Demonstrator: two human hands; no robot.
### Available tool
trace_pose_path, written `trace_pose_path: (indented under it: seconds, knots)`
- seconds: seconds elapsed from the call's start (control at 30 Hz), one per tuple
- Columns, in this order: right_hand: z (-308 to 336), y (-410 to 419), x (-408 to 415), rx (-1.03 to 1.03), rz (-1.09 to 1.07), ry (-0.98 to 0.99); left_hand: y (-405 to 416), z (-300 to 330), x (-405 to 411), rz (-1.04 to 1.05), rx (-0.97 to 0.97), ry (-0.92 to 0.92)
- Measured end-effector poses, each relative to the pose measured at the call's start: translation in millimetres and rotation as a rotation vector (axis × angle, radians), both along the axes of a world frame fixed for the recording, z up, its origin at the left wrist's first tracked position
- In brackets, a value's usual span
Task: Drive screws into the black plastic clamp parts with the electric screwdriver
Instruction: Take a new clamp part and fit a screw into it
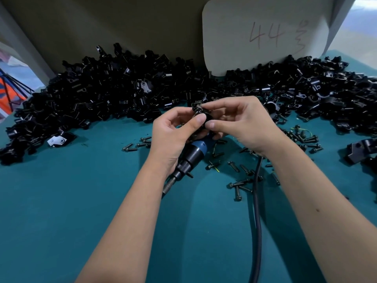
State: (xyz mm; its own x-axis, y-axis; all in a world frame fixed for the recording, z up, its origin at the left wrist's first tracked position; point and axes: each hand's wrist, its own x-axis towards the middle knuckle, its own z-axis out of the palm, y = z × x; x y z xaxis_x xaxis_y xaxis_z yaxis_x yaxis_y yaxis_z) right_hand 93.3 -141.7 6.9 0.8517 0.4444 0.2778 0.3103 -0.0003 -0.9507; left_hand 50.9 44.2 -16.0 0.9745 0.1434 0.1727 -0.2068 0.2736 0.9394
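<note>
Card [263, 31] with handwritten "44"

Clamp heap [106, 92] behind loose screws [242, 180], probably touching the card [263, 33].

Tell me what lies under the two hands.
The electric screwdriver lies under the left hand and right hand on the green table. Its rear end is covered.

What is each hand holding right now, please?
Left hand: closed on the clamp part.
Right hand: pinching the same clamp part; the electric screwdriver seems tucked beneath.
</note>
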Motion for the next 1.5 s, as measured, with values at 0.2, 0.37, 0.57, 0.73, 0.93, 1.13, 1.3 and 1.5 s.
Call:
trace_pose_path:
  seconds: [0.2, 0.37, 0.57, 0.73, 0.93, 1.13, 1.3, 1.5]
  knots:
    - [11.6, -3.0, -1.8, -0.312, -0.138, -0.083, 3.4, 1.0, -0.4, 0.01, -0.049, 0.048]
    - [29.4, -11.9, -5.1, -0.769, 0.273, 0.128, 10.2, 2.8, 0.9, 0.107, -0.175, 0.128]
    - [18.5, 7.6, -13.3, -0.912, 0.276, 0.078, 12.2, 1.3, 1.7, 0.132, -0.145, 0.165]
    - [21.1, -7.0, -9.9, -0.864, 0.289, 0.035, 15.2, 3.5, -1.4, 0.036, -0.137, 0.123]
    - [25.6, -18.1, -4.8, 0.009, 0.194, 0.121, 13.6, 11.4, -2.7, -0.086, -0.01, 0.0]
    - [15.8, -1.6, -3.5, 0.154, -0.052, 0.013, 4.0, 12.7, -2.6, -0.106, 0.154, -0.037]
    - [9.2, 13.2, -7.3, 0.166, -0.214, -0.102, 2.1, 14.0, -3.3, -0.097, 0.197, -0.06]
    - [3.0, 24.3, -9.9, 0.228, -0.289, -0.099, 1.1, 12.9, -3.0, -0.085, 0.153, -0.046]
